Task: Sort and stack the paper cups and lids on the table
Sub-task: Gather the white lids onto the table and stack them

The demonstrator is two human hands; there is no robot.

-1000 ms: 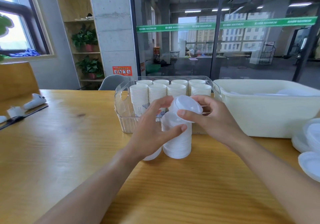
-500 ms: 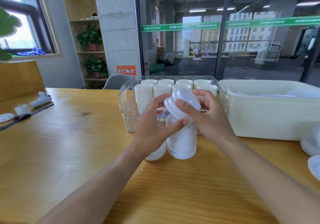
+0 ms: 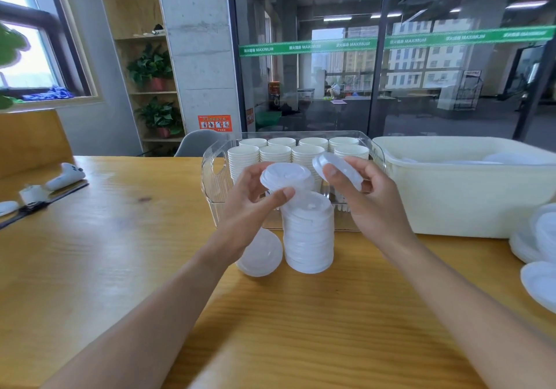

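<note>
Two bare forearms reach in from below, no sleeves, watch or rings on the left hand or right hand.

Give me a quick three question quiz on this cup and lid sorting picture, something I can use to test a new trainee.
1. True or false: each hand holds its own lid above the lid stack.
2. Where do the paper cup stacks stand?
A. in the clear bin
B. in the cream tub
C. on the bare table
3. Fill in: a single lid lies on the table, just ____ of the lid stack.

Key:
1. True; the left hand holds one lid, the right hand another lid.
2. A
3. left
</note>
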